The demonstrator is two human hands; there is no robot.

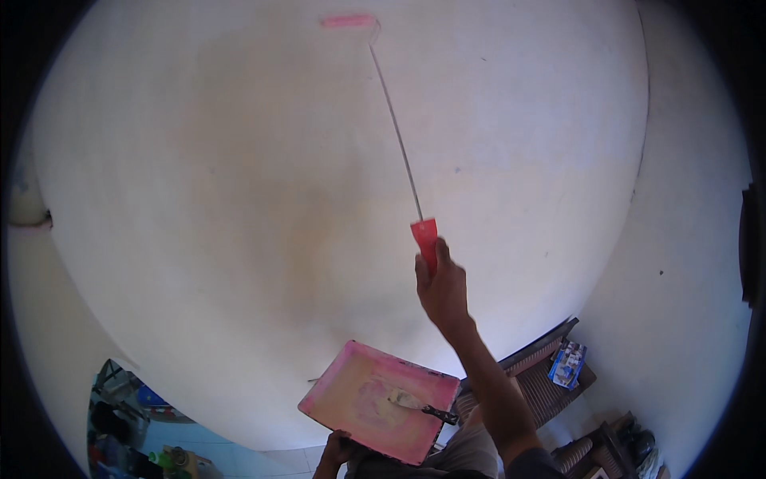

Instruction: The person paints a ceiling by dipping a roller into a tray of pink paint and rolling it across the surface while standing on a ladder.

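My right hand [444, 295] is closed round the red handle of a paint roller [396, 128]. Its long thin metal rod runs up to a pink roller head [349, 21], which lies against the upper wall or very close to it. Low in the view, my left hand [336, 452] grips the near left edge of a pink paint tray [331, 397], held tilted before my body. In the tray lies a flat, pale-bladed tool [411, 401] with a dark handle, smeared with paint; whether it is a scraper or a brush I cannot tell.
A pale wall [495, 96] with brownish patches fills most of the view. At the lower right stands a dark slatted wooden seat [550, 391] with blue printed papers [567, 365] on it. A mirror-like panel or opening [159, 431] at the lower left shows household things and light blue floor.
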